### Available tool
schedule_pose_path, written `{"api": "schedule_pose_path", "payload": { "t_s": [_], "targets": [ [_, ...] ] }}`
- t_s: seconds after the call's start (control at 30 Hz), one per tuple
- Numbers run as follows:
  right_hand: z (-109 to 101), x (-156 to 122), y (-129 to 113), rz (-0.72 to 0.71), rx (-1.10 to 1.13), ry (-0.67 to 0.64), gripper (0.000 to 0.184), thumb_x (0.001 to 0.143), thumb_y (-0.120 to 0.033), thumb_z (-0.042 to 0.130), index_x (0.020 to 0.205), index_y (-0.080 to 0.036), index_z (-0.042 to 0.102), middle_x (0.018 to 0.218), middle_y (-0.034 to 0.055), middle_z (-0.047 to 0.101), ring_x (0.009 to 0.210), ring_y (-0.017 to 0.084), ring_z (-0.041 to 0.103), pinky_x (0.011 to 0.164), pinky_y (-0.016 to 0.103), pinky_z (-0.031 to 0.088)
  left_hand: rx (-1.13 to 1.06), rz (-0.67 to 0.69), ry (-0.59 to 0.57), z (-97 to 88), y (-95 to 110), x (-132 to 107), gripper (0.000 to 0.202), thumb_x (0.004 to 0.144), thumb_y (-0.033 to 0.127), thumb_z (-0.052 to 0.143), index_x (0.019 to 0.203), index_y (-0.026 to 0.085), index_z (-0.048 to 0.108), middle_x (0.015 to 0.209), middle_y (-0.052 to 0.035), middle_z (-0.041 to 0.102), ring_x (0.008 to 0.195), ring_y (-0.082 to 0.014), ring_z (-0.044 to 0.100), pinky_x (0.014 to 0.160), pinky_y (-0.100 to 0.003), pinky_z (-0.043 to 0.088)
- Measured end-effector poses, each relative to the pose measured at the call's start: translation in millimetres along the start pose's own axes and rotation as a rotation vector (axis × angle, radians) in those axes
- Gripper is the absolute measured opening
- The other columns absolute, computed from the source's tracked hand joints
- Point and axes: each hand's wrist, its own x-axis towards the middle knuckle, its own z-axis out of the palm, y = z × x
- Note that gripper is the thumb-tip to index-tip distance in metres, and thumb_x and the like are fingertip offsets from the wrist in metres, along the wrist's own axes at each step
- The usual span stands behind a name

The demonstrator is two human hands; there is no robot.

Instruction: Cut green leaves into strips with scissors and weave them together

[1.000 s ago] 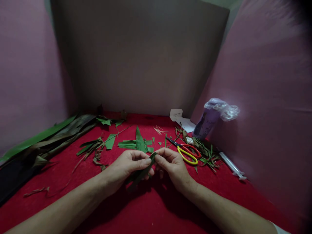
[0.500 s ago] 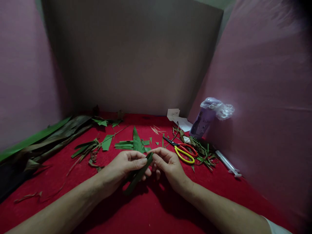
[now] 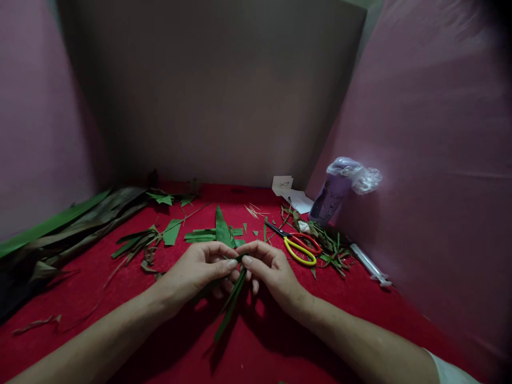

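Both hands meet over the near middle of the red cloth. My left hand pinches a dark green leaf strip between thumb and fingers. From the other side my right hand pinches the same strip near its top. The strip's ends hang down below the fingers; the part between the fingertips is mostly hidden. Just beyond the hands stands or lies a pointed green leaf piece, beside flat cut leaf strips.
Scissors with red and yellow handles lie right of my hands, near leaf scraps, a syringe and a plastic-covered purple cup. Toothpicks and white paper lie farther back. Long leaves lie left.
The held strip has been turned: its ends now hang more steeply and spread apart below the fingers. My fingertips have come closer together. The view has shifted slightly.
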Motion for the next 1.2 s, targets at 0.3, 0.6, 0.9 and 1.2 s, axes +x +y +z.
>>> {"api": "schedule_pose_path", "payload": {
  "t_s": [0.3,0.6,0.9,1.2],
  "targets": [
    [1,0,1,0.018,-0.023,-0.004,0.017,0.075,-0.019,0.053,0.091,-0.017,0.057,0.066,-0.0016,0.06,0.056,0.01,0.056,0.048,0.02,0.044,0.36,0.158,0.064,2.2,9,-2,0.016,0.076,0.029,0.055,0.081,0.015,0.062,0.061,0.0015,0.059,0.051,-0.0095,0.048,0.048,-0.022,0.035],
    [-8,1,-3,-0.019,-0.395,-0.13,0.016,0.08,-0.015,0.046,0.081,-0.017,0.062,0.066,-0.0001,0.062,0.053,0.009,0.056,0.051,0.021,0.044,0.565,0.089,-0.059,-14.6,9,-2,0.021,0.079,0.03,0.046,0.079,0.016,0.062,0.057,0.0021,0.053,0.048,-0.0103,0.044,0.045,-0.022,0.032],
    [-18,1,-8,-0.164,-0.669,-0.218,0.017,0.081,-0.016,0.05,0.07,-0.018,0.063,0.06,0.0005,0.062,0.051,0.01,0.052,0.046,0.02,0.037,0.813,0.311,-0.113,-22.4,5,-2,0.018,0.074,0.025,0.055,0.086,0.022,0.069,0.072,-0.0014,0.065,0.065,-0.0156,0.055,0.058,-0.023,0.038],
    [-21,0,-16,-0.151,-0.727,-0.273,0.01,0.08,-0.015,0.054,0.079,-0.019,0.063,0.066,0.0007,0.064,0.053,0.01,0.052,0.049,0.021,0.035,0.967,0.321,-0.09,-24.0,-1,-1,0.02,0.079,0.024,0.049,0.081,0.022,0.07,0.064,-0.0011,0.064,0.057,-0.0147,0.054,0.052,-0.023,0.034]
  ]
}}
